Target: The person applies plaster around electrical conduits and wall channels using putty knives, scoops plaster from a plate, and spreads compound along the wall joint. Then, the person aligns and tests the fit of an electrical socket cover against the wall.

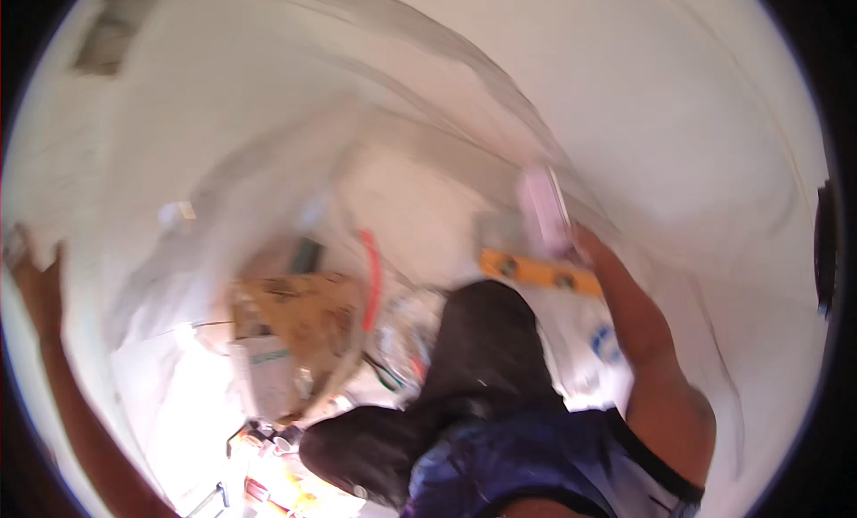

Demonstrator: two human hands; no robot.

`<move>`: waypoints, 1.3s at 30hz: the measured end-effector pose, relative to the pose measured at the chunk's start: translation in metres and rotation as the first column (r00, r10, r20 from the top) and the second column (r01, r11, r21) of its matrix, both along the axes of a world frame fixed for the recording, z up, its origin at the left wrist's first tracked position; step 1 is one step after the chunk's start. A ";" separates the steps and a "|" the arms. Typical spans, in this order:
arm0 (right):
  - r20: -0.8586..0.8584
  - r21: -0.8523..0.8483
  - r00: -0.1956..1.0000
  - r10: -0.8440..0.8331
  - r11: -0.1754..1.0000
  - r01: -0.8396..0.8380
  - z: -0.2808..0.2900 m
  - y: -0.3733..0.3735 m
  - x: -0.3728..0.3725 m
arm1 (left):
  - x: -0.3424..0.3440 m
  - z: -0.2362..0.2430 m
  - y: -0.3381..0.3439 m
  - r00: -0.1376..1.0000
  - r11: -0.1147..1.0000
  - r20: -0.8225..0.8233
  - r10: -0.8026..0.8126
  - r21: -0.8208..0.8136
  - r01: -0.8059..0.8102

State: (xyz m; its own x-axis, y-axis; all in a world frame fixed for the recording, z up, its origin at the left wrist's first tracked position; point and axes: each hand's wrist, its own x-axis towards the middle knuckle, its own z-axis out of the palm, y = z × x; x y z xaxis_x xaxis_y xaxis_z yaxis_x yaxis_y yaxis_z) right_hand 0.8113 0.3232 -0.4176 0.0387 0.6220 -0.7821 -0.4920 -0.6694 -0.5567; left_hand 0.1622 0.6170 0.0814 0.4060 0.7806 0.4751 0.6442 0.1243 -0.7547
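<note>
Blur smears our right hand [582, 243], its fingers partly hidden, gripping the pink block [543, 208] near the orange level [534, 272]; our left hand [38, 286] spreads its fingers by the view's left edge

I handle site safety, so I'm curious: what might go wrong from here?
The pink block, held near one end by the right hand, might slip and strike the yellow level. A shifting knee could also bump that level, which lies close by.
</note>
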 end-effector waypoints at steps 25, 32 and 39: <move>0.051 0.611 0.984 -0.173 0.784 0.106 0.444 0.386 -0.366 | 0.078 0.018 -0.047 0.930 0.946 0.183 0.317 -0.133 -0.296; 0.205 0.536 0.974 -0.093 0.844 -0.032 0.464 0.396 -0.374 | 0.079 0.017 -0.048 0.928 0.948 0.207 0.309 -0.144 -0.283; 0.503 0.610 0.829 -0.246 0.780 -0.138 0.460 0.410 -0.391 | 0.078 0.016 -0.047 0.919 0.939 0.203 0.337 -0.150 -0.311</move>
